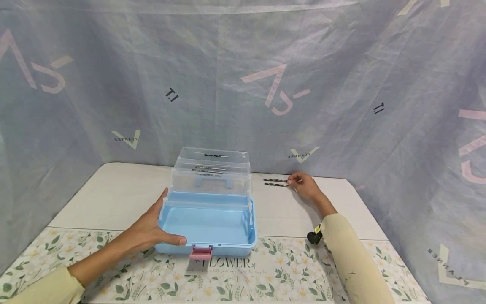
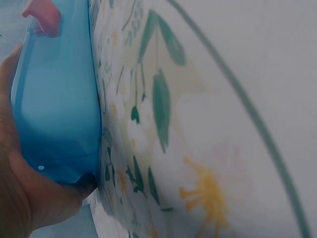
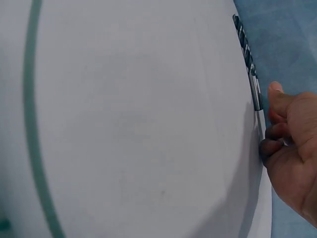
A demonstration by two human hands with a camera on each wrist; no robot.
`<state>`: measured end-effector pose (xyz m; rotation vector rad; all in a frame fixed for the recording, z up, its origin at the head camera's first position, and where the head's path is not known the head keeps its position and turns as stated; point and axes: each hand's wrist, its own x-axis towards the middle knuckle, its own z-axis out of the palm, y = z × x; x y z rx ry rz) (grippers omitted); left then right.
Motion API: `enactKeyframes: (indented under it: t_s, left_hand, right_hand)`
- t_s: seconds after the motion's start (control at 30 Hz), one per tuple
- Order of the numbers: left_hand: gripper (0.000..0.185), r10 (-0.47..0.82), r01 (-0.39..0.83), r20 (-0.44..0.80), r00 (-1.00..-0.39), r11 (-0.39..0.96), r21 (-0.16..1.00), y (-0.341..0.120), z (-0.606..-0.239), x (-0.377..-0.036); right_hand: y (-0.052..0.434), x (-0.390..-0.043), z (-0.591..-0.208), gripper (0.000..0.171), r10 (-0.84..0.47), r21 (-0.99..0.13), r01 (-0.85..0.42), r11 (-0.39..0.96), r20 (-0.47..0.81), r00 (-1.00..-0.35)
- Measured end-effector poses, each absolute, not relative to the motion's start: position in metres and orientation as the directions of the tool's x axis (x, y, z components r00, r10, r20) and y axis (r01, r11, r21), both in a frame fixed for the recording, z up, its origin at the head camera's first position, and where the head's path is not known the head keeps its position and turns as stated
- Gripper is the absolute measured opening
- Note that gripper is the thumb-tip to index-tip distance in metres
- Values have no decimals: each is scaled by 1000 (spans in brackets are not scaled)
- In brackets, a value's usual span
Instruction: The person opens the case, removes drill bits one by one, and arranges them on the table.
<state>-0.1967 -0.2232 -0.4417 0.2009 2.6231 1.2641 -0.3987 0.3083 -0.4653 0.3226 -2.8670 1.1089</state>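
A light blue toolbox [image 1: 206, 247] with clear tiered trays [image 1: 211, 185] stands opened out on the table. My left hand [image 1: 153, 230] grips its left end, thumb along the front rim and fingers on the side; the left wrist view shows the hand [image 2: 34, 178] around that end. At the back right, two dark twist drill bits [image 1: 274, 184] lie side by side. My right hand [image 1: 305, 185] pinches the shank end of the farther one, whose tip is covered by the fingers. In the right wrist view, the nearer drill bit [image 3: 246, 49] lies beside the curled fingers.
Several bits [image 1: 208, 169] rest in a middle tray and another bit [image 1: 216, 156] in the top tray. A pink latch [image 1: 201, 253] hangs open at the toolbox's front. A patterned cloth wall [image 1: 228, 105] stands behind the table's back edge.
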Motion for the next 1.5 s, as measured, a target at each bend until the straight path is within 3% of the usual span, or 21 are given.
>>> enactKeyframes:
  t_s: [0.4,0.9,1.5]
  left_hand:
    - [171,211,17,-151,-966,633,774,-222,-436,-195]
    - [171,212,26,-142,-967,634,773,-222,-436,-196]
    - [169,225,17,-156,-962,619,785,-224,-440,-195]
  right_hand:
    - [301,-400,-447,25,-92,-768,-165,618,138,-986]
    - [270,-398,-424,32,-159,-792,-176,584,101,-982]
    - [212,-399,-388,42,-237,-825,-263,500,162,-958]
